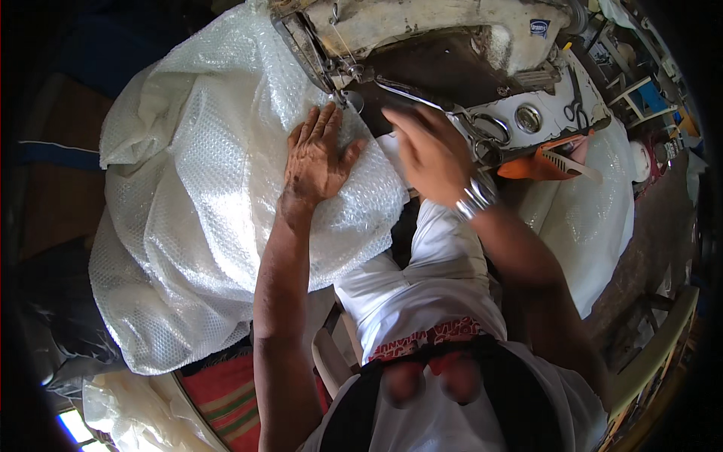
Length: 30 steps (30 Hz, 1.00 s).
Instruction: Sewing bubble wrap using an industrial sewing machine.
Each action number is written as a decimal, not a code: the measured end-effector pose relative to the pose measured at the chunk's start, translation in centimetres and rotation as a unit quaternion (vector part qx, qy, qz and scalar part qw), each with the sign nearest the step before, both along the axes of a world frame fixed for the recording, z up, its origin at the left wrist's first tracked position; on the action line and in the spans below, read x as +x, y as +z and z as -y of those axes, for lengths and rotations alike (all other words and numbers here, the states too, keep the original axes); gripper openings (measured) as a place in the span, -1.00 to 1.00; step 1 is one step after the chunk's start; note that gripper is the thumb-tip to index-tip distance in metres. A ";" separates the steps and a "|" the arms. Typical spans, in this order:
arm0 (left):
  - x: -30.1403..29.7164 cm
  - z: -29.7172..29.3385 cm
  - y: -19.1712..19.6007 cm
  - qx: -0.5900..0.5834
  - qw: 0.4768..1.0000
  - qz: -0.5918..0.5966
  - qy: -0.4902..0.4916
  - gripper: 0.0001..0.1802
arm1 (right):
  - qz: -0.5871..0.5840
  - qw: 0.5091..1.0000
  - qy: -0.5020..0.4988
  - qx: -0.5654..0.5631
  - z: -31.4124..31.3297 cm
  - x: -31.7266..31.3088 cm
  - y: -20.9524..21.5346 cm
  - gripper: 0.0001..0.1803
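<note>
The left hand [318, 160] is lying flat, gripping nothing, on bubble wrap [215, 188], presumably steadying it by the sewing machine [444, 34]; the right hand [435, 157], blurred, is hovering near scissors [429, 99], its grip unclear.

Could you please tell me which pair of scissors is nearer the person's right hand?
The silver shears, right beside the right hand; the dark scissors lie farther right.

The left forearm [282, 260] extends forward to the left hand [320, 162], palm down with fingers [324, 124] slightly spread and thumb [352, 154] held outward, while the right forearm [520, 245] slants inward to the right hand [435, 154], which is blurred and points left.
</note>
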State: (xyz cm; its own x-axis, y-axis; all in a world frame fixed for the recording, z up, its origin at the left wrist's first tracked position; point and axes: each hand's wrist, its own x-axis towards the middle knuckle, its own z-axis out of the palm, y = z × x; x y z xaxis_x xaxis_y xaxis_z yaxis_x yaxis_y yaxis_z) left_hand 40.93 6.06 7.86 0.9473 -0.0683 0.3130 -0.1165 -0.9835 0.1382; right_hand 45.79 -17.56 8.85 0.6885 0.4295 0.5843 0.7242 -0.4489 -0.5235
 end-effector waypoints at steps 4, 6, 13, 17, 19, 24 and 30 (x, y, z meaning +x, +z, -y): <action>0.5 -0.5 -0.5 0.015 0.999 0.014 -0.029 -0.20 | -0.314 0.911 0.082 -0.254 6.8 -6.7 -4.1 -0.71; 0.9 0.1 0.2 0.042 0.998 0.035 -0.017 -0.27 | -0.336 0.898 0.086 -0.271 6.9 -6.4 -7.6 -0.67; -5.5 7.6 4.8 0.037 0.991 0.079 -0.105 -0.48 | -0.268 0.912 0.292 0.105 2.7 -4.6 -13.8 -0.55; -9.6 9.2 2.7 0.034 0.997 -0.010 -0.063 -0.40 | -0.411 0.851 0.318 0.081 4.4 -7.8 -12.9 -0.68; -9.7 7.1 2.4 -0.054 0.997 0.009 -0.063 -0.65 | -0.437 0.839 0.318 0.066 5.2 -9.2 -12.6 -0.69; -9.8 1.8 4.3 -0.374 0.913 -0.100 0.127 -0.85 | -0.460 0.830 0.308 0.067 5.0 -10.3 -12.3 -0.69; -8.2 5.2 2.9 -0.248 0.961 -0.061 -0.109 -0.71 | -0.411 0.863 0.287 0.065 5.0 -11.2 -12.3 -0.61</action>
